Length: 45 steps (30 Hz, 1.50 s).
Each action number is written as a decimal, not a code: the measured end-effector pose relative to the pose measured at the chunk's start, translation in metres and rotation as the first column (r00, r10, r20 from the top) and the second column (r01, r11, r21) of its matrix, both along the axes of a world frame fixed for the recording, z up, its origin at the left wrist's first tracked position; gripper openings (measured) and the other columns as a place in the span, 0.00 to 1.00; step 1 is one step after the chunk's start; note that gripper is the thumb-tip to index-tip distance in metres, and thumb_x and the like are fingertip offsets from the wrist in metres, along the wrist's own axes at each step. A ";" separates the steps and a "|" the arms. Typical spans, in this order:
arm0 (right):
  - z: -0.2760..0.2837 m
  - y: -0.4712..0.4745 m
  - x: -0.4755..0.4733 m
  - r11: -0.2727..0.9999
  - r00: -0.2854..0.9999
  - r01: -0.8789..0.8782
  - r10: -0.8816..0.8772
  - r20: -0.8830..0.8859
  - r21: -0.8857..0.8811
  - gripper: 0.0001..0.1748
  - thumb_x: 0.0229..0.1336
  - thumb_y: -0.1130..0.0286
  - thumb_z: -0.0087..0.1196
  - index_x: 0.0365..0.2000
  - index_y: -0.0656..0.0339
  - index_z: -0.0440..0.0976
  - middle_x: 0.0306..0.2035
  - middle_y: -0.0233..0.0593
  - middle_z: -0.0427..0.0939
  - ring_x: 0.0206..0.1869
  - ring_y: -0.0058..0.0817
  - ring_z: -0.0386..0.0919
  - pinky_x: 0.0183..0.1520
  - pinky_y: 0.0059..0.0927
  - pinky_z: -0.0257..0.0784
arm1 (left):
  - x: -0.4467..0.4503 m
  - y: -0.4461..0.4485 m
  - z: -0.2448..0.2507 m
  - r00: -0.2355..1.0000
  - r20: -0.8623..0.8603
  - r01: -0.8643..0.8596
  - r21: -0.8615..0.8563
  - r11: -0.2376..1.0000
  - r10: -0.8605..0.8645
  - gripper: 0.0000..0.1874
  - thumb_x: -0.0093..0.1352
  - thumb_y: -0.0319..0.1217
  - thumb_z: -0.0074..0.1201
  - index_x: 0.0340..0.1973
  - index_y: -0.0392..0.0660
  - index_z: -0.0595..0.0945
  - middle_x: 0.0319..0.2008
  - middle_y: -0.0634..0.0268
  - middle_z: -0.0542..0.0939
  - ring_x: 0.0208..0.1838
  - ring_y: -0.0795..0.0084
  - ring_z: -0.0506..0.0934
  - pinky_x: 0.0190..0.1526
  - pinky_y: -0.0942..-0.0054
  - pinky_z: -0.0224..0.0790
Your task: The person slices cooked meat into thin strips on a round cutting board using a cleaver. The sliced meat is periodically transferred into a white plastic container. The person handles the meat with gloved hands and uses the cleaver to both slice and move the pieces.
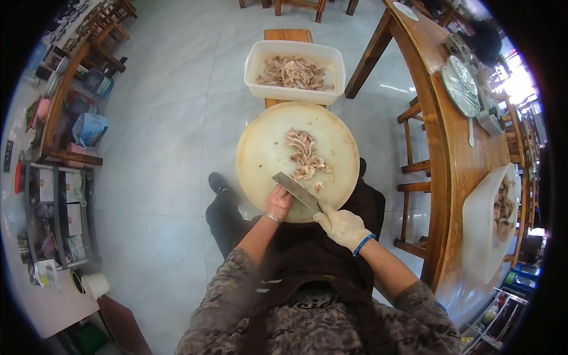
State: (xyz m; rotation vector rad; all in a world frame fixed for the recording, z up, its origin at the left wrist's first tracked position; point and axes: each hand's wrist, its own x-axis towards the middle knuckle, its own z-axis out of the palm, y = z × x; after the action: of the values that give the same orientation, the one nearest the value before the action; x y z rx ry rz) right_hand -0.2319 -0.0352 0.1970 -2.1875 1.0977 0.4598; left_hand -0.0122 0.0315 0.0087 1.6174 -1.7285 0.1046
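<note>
A round pale cutting board (266, 133) lies before me, with a pile of sliced meat (304, 153) at its middle. My right hand (344, 225), in a knitted work glove, is closed on the handle of a cleaver (297, 191). The blade points up and to the left across the near part of the board. My bare left hand (279, 203) is beside the blade's near side, fingers bent down at the board; what lies under them is hidden by the hand and the blade. One loose slice (317, 186) lies just beyond the blade.
Beyond the board, a white plastic tub (295, 94) of sliced meat stands on a wooden bench (288, 34). At right, a long wooden table (443, 133) bears a second tub (481, 226) with meat pieces and a covered dish (460, 86). Shelving (57, 213) stands at left.
</note>
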 end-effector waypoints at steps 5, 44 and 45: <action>-0.009 -0.009 0.006 0.996 1.000 0.016 -0.016 0.001 0.089 0.36 0.78 0.40 0.41 0.70 0.56 0.64 0.33 0.63 0.85 0.38 0.65 0.85 0.41 0.64 0.78 | 0.001 0.004 0.001 0.999 0.046 -0.007 0.050 0.999 0.005 0.16 0.55 0.23 0.61 0.39 0.44 0.91 0.50 0.63 0.86 0.54 0.58 0.83 0.51 0.64 0.83; -0.075 -0.040 0.058 0.953 0.936 0.013 0.095 0.340 -0.303 0.34 0.78 0.40 0.39 0.69 0.51 0.70 0.42 0.60 0.86 0.42 0.61 0.85 0.47 0.58 0.79 | -0.006 -0.006 0.017 0.999 0.036 0.018 -0.044 0.999 -0.016 0.14 0.54 0.21 0.61 0.37 0.42 0.87 0.44 0.60 0.85 0.52 0.54 0.84 0.47 0.60 0.83; -0.058 -0.040 0.058 0.990 0.949 0.053 -0.010 0.315 -0.130 0.33 0.78 0.41 0.39 0.67 0.51 0.71 0.43 0.59 0.87 0.42 0.60 0.85 0.48 0.57 0.80 | 0.001 -0.007 0.018 0.999 0.033 0.017 -0.060 0.998 -0.015 0.14 0.55 0.21 0.61 0.37 0.42 0.87 0.45 0.60 0.85 0.53 0.54 0.84 0.48 0.60 0.83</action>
State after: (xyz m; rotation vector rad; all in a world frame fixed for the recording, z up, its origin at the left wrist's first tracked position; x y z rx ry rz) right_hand -0.1743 -0.0752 0.1386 -2.2594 1.0102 0.0168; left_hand -0.0115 0.0248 0.0266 1.5653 -1.7462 0.1746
